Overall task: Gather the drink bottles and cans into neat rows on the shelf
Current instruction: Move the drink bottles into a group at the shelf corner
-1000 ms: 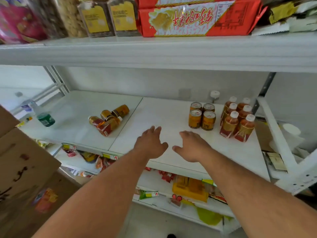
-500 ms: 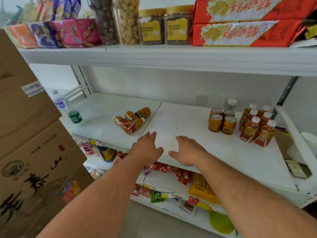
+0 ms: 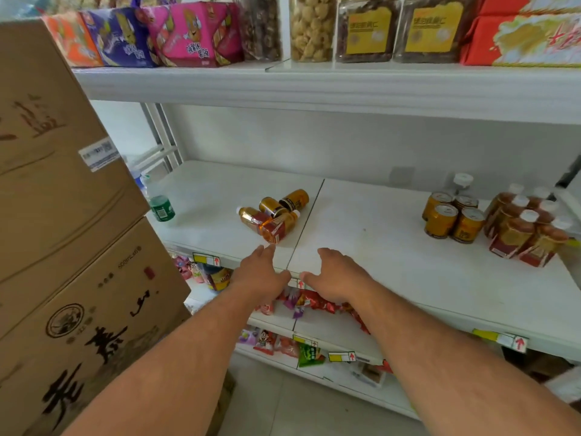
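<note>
On the white middle shelf lies a loose heap: two amber drink bottles on their sides and two gold cans tipped over behind them. At the right, several gold cans stand upright in a block. Beside them stand several red-labelled, white-capped bottles in rows. My left hand hovers palm down at the shelf's front edge, fingertips just short of the nearest lying bottle. My right hand hovers next to it, fingers relaxed. Neither hand holds anything.
Stacked cardboard boxes crowd the left side. A green-labelled water bottle stands at the shelf's left end, and a white-capped bottle at the back right. Snack boxes and jars fill the upper shelf. Snack packets lie on the lower shelves.
The view has swung left, bringing the cardboard boxes in and the lying heap nearer the centre. Both hands have shifted left along the shelf edge toward the heap, still holding nothing.
</note>
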{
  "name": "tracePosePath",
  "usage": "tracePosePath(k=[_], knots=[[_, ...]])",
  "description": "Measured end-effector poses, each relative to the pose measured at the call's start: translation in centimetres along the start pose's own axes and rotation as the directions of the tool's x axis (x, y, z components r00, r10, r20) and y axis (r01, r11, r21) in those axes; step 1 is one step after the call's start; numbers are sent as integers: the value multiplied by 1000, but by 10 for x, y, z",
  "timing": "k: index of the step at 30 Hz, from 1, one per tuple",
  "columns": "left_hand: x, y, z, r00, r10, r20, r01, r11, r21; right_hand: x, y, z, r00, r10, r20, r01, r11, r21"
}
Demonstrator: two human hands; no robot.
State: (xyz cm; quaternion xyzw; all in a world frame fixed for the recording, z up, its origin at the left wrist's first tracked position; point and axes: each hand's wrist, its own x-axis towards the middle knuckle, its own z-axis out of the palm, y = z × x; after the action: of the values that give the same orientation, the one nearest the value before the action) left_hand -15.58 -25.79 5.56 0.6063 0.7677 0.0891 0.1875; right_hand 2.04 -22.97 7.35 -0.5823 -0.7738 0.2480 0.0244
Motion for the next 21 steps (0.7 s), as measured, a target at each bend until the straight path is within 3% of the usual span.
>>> tracePosePath(k=[13, 21], knots=[[79, -24, -15, 990, -143, 8, 142, 989, 37, 107, -13, 4, 999, -45, 26, 47, 996, -73], [134, -39, -23, 992, -125, 0, 125, 992, 6, 164, -27, 12, 1000, -7, 8, 7, 998, -62]])
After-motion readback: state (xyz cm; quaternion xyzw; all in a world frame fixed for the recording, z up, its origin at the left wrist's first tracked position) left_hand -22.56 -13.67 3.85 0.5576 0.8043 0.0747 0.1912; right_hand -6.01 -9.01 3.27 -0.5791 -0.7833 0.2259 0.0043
